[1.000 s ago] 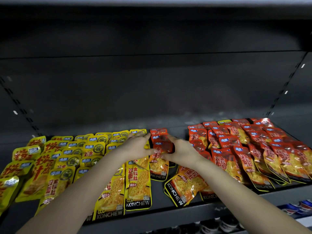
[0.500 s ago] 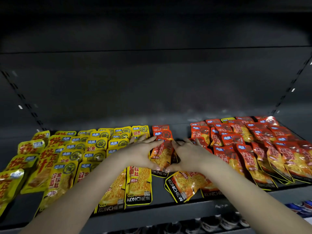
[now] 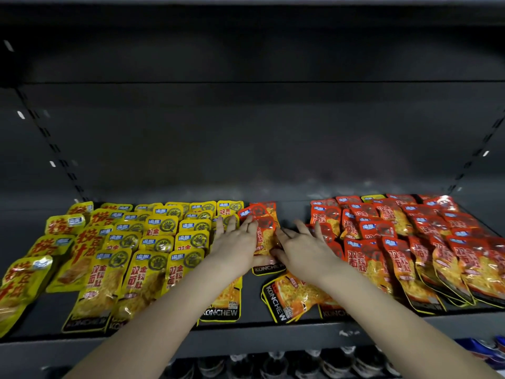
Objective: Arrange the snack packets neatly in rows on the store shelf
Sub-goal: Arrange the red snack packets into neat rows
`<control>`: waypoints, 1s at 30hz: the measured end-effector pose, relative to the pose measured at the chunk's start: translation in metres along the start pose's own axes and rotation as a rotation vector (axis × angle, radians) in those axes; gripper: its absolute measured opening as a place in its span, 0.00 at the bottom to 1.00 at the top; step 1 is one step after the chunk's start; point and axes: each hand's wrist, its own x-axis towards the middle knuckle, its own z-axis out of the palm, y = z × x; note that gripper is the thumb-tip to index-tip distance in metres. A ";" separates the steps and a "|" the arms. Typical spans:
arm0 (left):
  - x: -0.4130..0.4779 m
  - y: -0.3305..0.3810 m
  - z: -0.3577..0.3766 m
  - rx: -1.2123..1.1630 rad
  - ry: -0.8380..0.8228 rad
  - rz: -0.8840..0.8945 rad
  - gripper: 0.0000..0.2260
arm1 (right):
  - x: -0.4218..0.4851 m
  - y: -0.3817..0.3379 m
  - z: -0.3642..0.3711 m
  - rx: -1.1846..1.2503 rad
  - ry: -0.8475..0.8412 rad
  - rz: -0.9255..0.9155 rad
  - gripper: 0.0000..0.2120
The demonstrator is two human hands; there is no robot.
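- Step in hand, as I judge it: squaring up the middle column of glossy red-orange foil snack packets (image 3: pixel 261 228), which lies overlapped front to back on the dark grey metal store shelf (image 3: pixel 273 337), between the two big blocks of stock
- The left hand (image 3: pixel 235 243) lies along the column's left edge, fingers straight and together, their tips reaching over the border with the neighbouring yellow packets; its grip clasps nothing and only presses sideways; the thumb seems to sit at the column's near end, though that part is blurred
- The right hand (image 3: pixel 306 248) mirrors it on the column's right edge, fingers straight and a little fanned, grip likewise slack and holding nothing; the two hands pen the column between them
- To the left, the block of shiny yellow foil packets (image 3: pixel 161 242) stands in fairly even rows, with larger yellow pouches (image 3: pixel 62 242) lying looser at the far end
- To the right, the block of red foil packets (image 3: pixel 410 242) overlaps in columns that fan out toward the shelf's front edge; a single yellow packet (image 3: pixel 373 198) peeks out at its back row
- A skewed red-orange packet with a black band (image 3: pixel 295 296) lies turned at an angle under the right forearm, near the shelf front; it is out of line with every row
- Next move, I would say: finish nudging the middle column straight, then take up the skewed packet, turn it square and lay it at the front of that column; light pressure is wanted, since the slick foil probably slides easily and a hard push could ruffle the yellow rows beside it
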 end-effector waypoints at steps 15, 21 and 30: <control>0.028 -0.015 -0.013 -0.148 -0.158 0.228 0.50 | -0.005 -0.001 0.000 0.096 -0.058 0.025 0.35; 0.030 -0.017 -0.007 -0.141 -0.194 0.214 0.51 | -0.003 0.000 0.002 0.092 -0.071 0.017 0.38; 0.025 -0.015 -0.009 -0.055 -0.188 0.291 0.49 | -0.002 0.002 0.003 0.054 -0.073 0.003 0.37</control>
